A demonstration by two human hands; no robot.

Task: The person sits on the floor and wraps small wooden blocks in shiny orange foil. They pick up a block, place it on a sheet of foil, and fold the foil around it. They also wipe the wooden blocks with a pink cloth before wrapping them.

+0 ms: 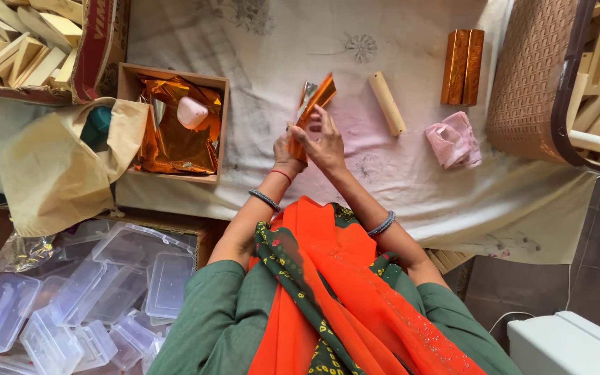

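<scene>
Both my hands meet over the middle of a cloth-covered table [411,180]. My left hand [287,154] and my right hand [326,142] together hold a small block wrapped in shiny orange foil [314,101], its upper end sticking up past my fingers. A bare cream-coloured wooden block [387,103] lies just right of my hands. Further right stand wrapped orange-foil blocks [462,66] side by side, and a crumpled pink cloth [454,141] lies below them.
A shallow cardboard box [133,83] at the left holds orange foil sheets and a pink lump. A box of bare wooden blocks [22,42] sits top left, a brown basket [536,76] with more blocks top right. Clear plastic containers [85,298] fill a box bottom left.
</scene>
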